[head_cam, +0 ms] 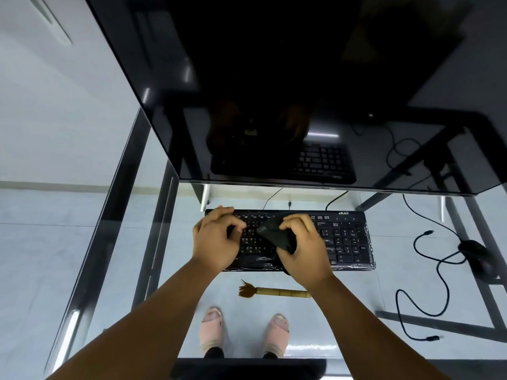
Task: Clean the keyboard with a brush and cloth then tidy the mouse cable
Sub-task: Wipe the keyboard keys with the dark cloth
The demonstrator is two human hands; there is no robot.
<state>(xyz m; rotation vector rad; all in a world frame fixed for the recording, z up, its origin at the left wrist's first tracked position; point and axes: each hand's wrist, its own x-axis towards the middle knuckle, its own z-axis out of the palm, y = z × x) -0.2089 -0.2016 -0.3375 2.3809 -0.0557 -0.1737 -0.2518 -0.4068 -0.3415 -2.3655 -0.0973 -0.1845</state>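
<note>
At frame centre, right hand (301,244) grips a dark cloth (277,234) on the keyboard (343,237); left hand (216,237) rests curled on the keys, apparently holding nothing; brush (271,291) lies below

Black keyboard (343,239), black cloth (277,237), tan brush (274,291)

Count, head view: one keyboard (343,237), one dark cloth (277,237), one brush (274,292), one mouse (476,255), one loose cable (439,270), one monitor (274,91), two hands: left (215,239), right (303,248); two slippered feet (212,329).
</note>
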